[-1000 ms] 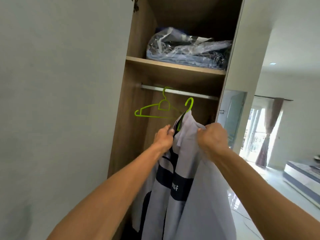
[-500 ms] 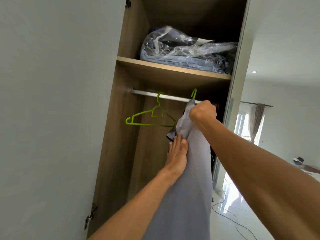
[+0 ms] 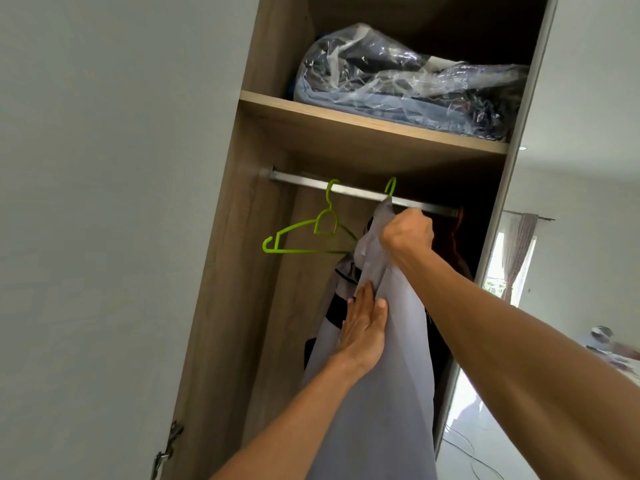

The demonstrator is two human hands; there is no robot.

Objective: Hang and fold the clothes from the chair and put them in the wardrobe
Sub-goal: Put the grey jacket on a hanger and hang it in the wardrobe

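Shirt: the grey shirt hangs inside the wardrobe, its hanger hook at the rail, right of an empty green hanger.
Right hand: a fist bunching the shirt's top, just under the rail.
Left hand: lower and nearer, fingers straight, flat against the cloth.
Shelf above: a plastic-wrapped bundle.

Shirt hanger lifted to rail, left hand flattened (was gripping)
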